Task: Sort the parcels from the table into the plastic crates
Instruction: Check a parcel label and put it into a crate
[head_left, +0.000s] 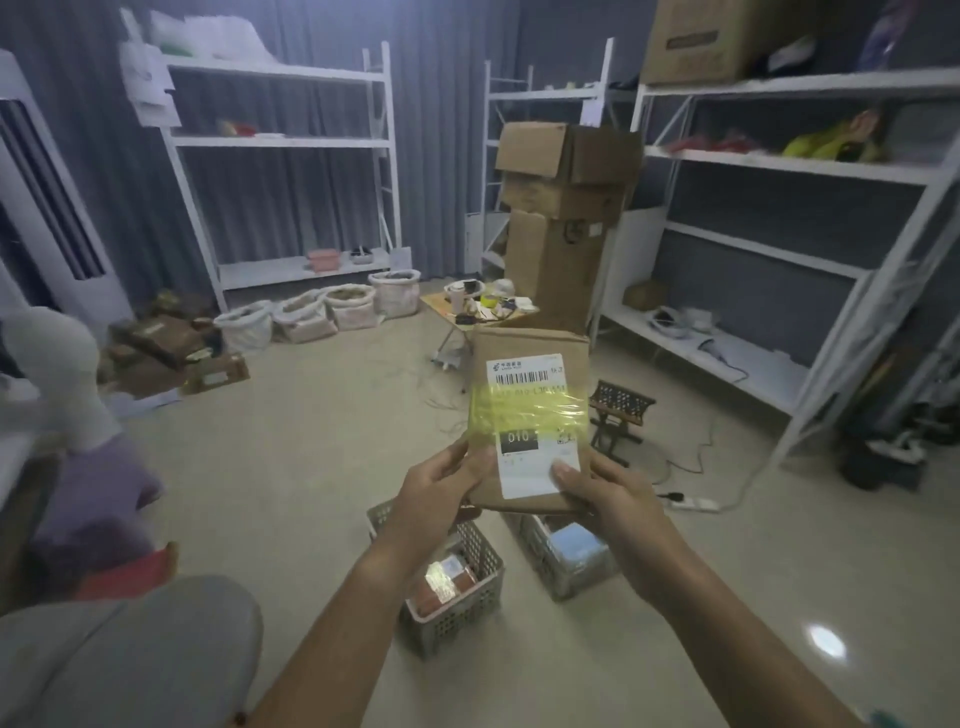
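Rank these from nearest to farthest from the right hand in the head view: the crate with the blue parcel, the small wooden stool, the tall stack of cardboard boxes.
From the right hand:
1. Crate with the blue parcel, just below.
2. Small wooden stool, on the floor beyond.
3. Tall stack of cardboard boxes, far back.

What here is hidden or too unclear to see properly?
Head view only:
- Parcel label: text blurred, partly under yellow tape.
- Left crate: far end behind left hand and forearm.
- Right crate: far end behind parcel and right hand.
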